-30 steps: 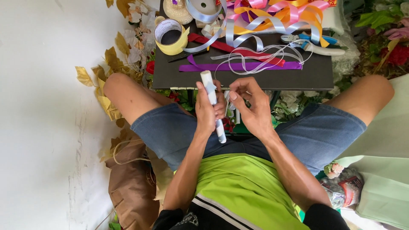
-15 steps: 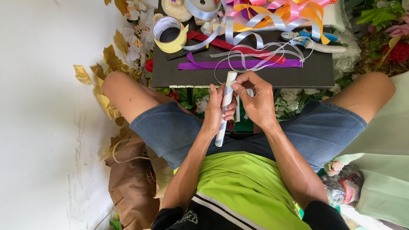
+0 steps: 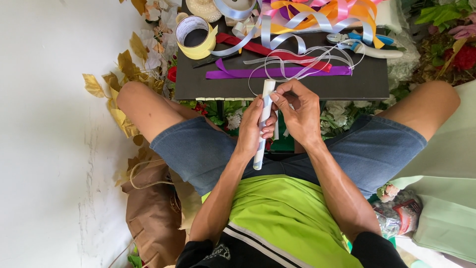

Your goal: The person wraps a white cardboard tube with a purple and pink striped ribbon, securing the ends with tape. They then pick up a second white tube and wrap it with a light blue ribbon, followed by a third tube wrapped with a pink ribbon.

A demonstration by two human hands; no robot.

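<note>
Tube (image 3: 263, 124) near-vertical, top toward table (image 3: 198, 84)

1. Illumination: bright, even daylight; no single source is visible, and no lamp shows in the frame.
2. Overexposure: the pale whitewashed floor (image 3: 44, 149) at the left edge reads nearly blown out, with little surface detail.
3. Shadows: soft and shallow; a dim band lies under the dark rectangular tabletop (image 3: 367, 84), between the bare knees.
4. Glare: mild sheen on the glossy satin ribbons in orange, pink and pale blue (image 3: 317, 15).
5. Sharpness: centre crisp; the left hand (image 3: 255, 130) and right hand (image 3: 297, 111) show no motion blur.
6. Distortion: wide-angle stretching at the edges, and corners slightly soft.
</note>
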